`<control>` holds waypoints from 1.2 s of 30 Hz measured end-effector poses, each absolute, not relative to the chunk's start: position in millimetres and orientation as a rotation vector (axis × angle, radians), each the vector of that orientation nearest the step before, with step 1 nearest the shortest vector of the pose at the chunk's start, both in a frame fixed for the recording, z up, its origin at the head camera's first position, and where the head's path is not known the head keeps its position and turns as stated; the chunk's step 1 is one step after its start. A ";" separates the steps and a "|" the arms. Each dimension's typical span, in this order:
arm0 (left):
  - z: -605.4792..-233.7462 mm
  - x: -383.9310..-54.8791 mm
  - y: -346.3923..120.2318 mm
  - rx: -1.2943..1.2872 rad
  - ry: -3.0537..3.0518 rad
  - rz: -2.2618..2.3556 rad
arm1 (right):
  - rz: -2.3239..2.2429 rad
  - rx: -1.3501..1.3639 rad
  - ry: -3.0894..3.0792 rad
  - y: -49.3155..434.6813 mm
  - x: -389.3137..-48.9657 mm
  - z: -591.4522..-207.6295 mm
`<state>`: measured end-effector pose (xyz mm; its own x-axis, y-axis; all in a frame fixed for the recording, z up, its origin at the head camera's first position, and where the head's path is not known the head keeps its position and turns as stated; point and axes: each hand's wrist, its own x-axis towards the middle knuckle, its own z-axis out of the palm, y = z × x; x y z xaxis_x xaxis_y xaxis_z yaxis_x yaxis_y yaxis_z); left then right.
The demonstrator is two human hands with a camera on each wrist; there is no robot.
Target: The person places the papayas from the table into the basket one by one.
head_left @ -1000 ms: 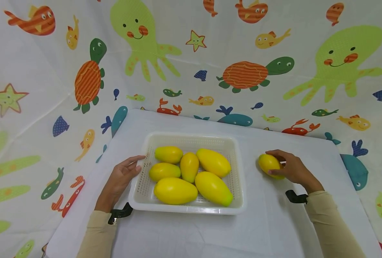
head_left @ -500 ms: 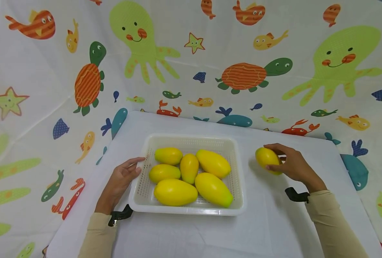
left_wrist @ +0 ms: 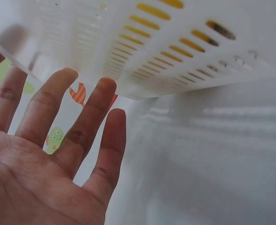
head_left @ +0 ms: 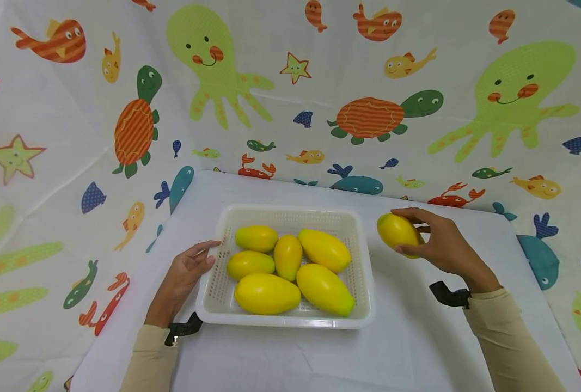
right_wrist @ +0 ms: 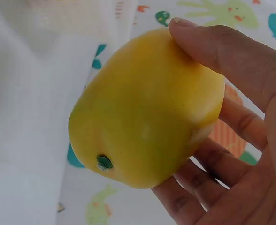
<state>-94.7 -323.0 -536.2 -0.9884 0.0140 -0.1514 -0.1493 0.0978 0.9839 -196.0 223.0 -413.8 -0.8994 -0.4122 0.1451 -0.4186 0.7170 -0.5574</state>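
My right hand [head_left: 444, 242] grips a yellow papaya [head_left: 395, 231] above the white cloth, to the right of the basket. In the right wrist view, the thumb lies over the top of the papaya [right_wrist: 142, 108] and the fingers curl behind it; a small green stem shows at its near end. A white plastic basket [head_left: 290, 321] stands mid-table with several yellow, green-tipped papayas [head_left: 267, 293] in it. My left hand [head_left: 182, 275] is at the basket's left rim. Its fingers look fairly straight beside the slotted basket wall [left_wrist: 175, 77] in the left wrist view.
White cloth [head_left: 319, 359] covers the table. A white curtain printed with sea animals [head_left: 368, 117] hangs along the back and left side. Black straps with camera mounts [head_left: 184, 326] sit on both wrists.
My right hand has lifted the papaya off the cloth and moved it left, toward the basket. The left hand and the basket stay where they were; the head view tilts slightly.
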 end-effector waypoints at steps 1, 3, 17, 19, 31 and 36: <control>-536.1 -94.7 -323.1 -0.140 2.235 2.028 | 0.949 0.719 -2.887 220.1 -194.5 -411.0; -536.2 -94.8 -323.4 -0.141 2.240 2.026 | 0.945 0.755 -2.865 214.1 -191.8 -405.7; -539.1 -94.6 -324.4 -0.134 2.258 2.018 | 0.967 0.964 -2.909 165.5 -193.6 -386.8; -539.4 -94.8 -324.5 -0.132 2.264 2.016 | 0.976 0.998 -2.921 157.5 -194.8 -386.6; -539.2 -96.4 -324.2 -0.136 2.260 2.013 | 1.023 1.241 -2.879 117.4 -197.7 -389.2; -539.2 -96.6 -324.4 -0.140 2.262 2.005 | 1.032 1.323 -2.896 103.4 -198.1 -394.4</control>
